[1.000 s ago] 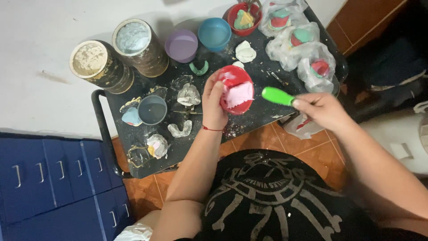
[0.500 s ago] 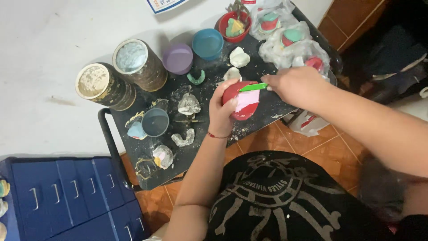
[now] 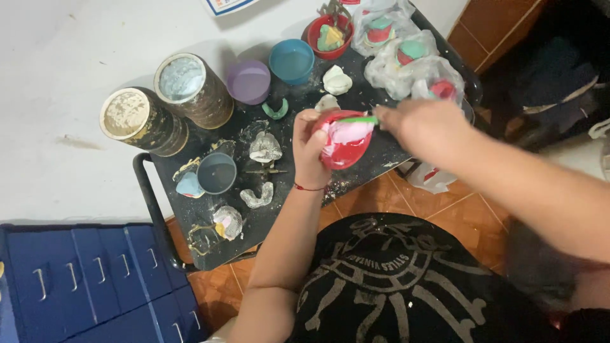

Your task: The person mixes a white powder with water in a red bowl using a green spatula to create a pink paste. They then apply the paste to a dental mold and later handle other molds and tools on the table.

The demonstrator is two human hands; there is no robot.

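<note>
My left hand (image 3: 309,147) grips a red flexible mixing bowl (image 3: 346,146) tilted toward me, with pink and white paste inside. My right hand (image 3: 420,125) holds a green-handled spatula (image 3: 358,119) whose blade reaches into the bowl's paste. Both hands hover over the right part of a small black table (image 3: 248,238). A red cord circles my left wrist. My right hand is motion-blurred.
On the table stand two round tins (image 3: 159,105) with pale powder, a purple cup (image 3: 248,81), a blue cup (image 3: 291,61), a grey cup (image 3: 216,172), plaster dental casts (image 3: 265,147), a red bowl (image 3: 330,28) and plastic bags (image 3: 413,63). A blue drawer unit (image 3: 82,279) sits lower left.
My right hand has moved left from beside the bowl and brought the green spatula into the paste. The bowl has tilted further in my left hand.
</note>
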